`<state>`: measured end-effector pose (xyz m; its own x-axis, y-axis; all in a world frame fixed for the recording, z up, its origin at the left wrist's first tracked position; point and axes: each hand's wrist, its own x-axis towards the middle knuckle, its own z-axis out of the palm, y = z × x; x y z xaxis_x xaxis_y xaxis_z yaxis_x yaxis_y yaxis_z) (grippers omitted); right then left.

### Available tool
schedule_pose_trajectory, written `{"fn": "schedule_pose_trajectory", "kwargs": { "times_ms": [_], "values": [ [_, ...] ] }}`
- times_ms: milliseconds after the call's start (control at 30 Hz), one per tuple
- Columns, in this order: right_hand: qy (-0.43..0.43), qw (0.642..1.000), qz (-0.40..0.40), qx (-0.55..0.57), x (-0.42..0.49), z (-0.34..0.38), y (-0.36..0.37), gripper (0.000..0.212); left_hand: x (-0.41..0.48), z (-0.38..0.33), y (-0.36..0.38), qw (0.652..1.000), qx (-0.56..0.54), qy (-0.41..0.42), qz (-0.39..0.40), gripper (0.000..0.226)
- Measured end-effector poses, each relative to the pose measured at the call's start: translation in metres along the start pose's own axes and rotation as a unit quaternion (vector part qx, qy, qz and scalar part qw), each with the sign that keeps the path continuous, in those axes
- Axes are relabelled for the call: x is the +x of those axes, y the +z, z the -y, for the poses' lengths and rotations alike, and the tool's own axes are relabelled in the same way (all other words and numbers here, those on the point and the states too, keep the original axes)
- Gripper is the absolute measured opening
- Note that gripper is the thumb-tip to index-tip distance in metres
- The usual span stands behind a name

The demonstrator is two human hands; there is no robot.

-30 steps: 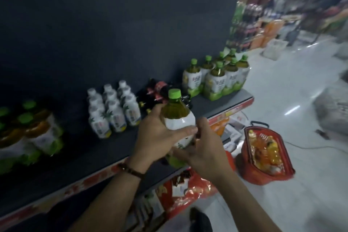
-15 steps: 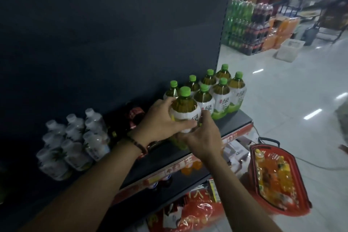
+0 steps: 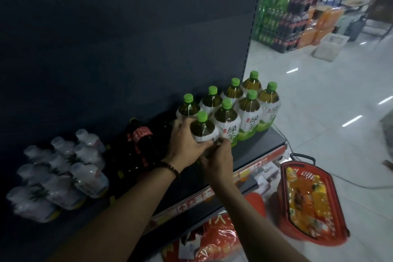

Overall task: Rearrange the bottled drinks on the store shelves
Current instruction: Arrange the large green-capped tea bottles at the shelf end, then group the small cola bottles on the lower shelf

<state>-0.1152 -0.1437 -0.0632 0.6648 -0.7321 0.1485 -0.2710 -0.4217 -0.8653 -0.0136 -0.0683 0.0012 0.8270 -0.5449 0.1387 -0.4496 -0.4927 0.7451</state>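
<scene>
A person stocking a store shelf (image 3: 257, 149) holds a green tea bottle (image 3: 203, 128) upright in both hands at the front-left corner of a block of matching green-capped bottles (image 3: 248, 112). The bottle's long axis runs vertically, cap up, and it stands just ahead of the hands, touching the labelled neighbour on its right. The left hand (image 3: 185, 140) is nearer its top, with fingers curled round the left shoulder and upper label. The right hand (image 3: 219, 159) grips lower down, fingers bent against the front of the body. That hand hides the base, so whether the bottle has met the shelf cannot be told, though it appears close to seated. Judging by the layout, the coming move turns on keeping the bottle vertical and flush with the front row before both hands let go. Dark cola bottles (image 3: 140, 140) and white bottles (image 3: 63, 176) stand to the left. A red basket (image 3: 308, 238) of orange drinks sits on the floor.
</scene>
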Motion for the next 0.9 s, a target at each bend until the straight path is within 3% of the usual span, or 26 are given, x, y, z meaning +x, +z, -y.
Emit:
{"fn": "schedule_pose_trajectory", "kwargs": {
  "times_ms": [233, 367, 433, 533, 600, 700, 767, 833, 900],
  "values": [
    [0.003, 0.999, -0.005, 0.042, 0.006, -0.008, 0.005, 0.064, 0.002, 0.008, 0.001, 0.999, -0.030, -0.027, -0.014, 0.080],
    [0.012, 0.998, -0.002, 0.061, 0.001, -0.002, -0.001, 0.054, -0.002, 0.003, -0.008, 0.999, -0.041, -0.023, 0.021, 0.088],
    [0.003, 0.997, -0.029, 0.068, -0.010, 0.009, -0.004, 0.042, -0.008, 0.003, -0.025, 0.999, -0.031, 0.000, -0.013, 0.070],
    [-0.075, 0.996, 0.020, 0.037, -0.016, 0.036, 0.003, 0.026, -0.031, 0.018, -0.064, 0.983, -0.041, 0.047, -0.172, 0.022],
    [-0.130, 0.986, 0.102, -0.038, -0.009, 0.061, 0.019, 0.026, -0.052, 0.042, -0.086, 0.974, -0.049, 0.003, -0.222, 0.013],
    [-0.107, 0.959, 0.205, -0.166, 0.006, 0.100, 0.059, 0.057, -0.084, 0.076, -0.094, 0.970, -0.068, -0.140, -0.185, 0.017],
    [-0.097, 0.929, 0.236, -0.267, 0.009, 0.111, 0.088, 0.074, -0.098, 0.089, -0.090, 0.965, -0.084, -0.181, -0.170, 0.018],
    [-0.076, 0.905, 0.245, -0.339, 0.012, 0.114, 0.109, 0.070, -0.108, 0.094, -0.091, 0.956, -0.120, -0.208, -0.168, 0.016],
    [-0.033, 0.904, 0.266, -0.334, 0.016, 0.113, 0.115, 0.062, -0.112, 0.101, -0.093, 0.944, -0.167, -0.239, -0.155, 0.008]
  ]
}}
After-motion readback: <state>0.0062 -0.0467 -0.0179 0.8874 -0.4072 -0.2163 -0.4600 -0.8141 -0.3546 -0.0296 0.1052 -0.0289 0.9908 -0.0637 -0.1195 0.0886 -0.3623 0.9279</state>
